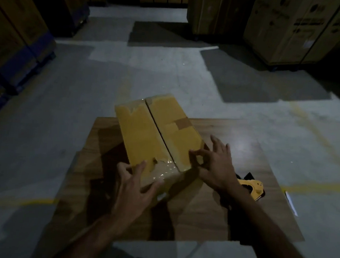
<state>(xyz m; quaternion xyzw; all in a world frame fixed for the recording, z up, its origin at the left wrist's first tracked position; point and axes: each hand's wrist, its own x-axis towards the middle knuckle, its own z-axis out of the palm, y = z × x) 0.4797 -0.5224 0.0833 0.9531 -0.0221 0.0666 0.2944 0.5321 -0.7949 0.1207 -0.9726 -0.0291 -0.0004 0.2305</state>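
While our left hand point(134, 188) presses flat on fresh tape point(167, 168) at the near end of the box point(137, 131) on the table point(233, 144) and our right hand point(214, 166) pinches the flap point(177, 125) beside it, the seam point(157, 132) beyond both hands looks untaped, with the dispenser point(254, 187) idle behind the right wrist.

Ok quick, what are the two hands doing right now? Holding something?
Left hand: open, spread fingers pressing the cardboard box at its near end.
Right hand: thumb and forefinger pinching the box's near right edge.
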